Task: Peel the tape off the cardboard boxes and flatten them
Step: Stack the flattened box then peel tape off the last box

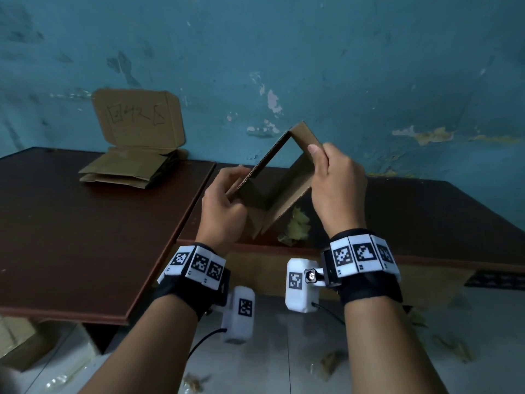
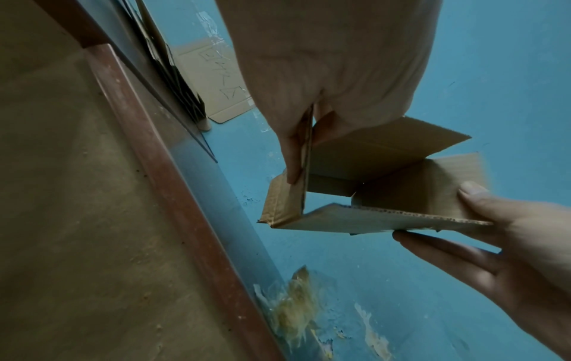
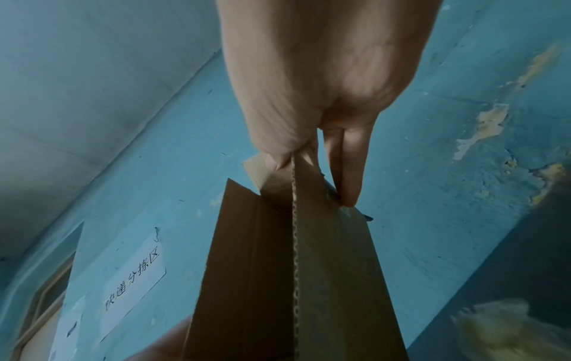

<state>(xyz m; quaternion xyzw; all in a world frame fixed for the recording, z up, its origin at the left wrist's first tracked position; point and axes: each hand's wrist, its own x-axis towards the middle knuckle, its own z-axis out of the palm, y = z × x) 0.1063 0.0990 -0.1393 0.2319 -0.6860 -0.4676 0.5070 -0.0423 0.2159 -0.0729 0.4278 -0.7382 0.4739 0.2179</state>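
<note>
The cardboard box, opened at both ends, is being held in the air above the near edge of the dark table. The left hand is pinching the box's lower left wall, thumb inside and fingers outside. The right hand is clamping the upper right wall between thumb and straight fingers. A stack of flattened boxes is lying at the far left of the table, against the blue wall. Crumpled tape is sitting on the table just below the box.

Brown cardboard box; dark brown table; peeling teal wall; black-white checker wristbands
</note>
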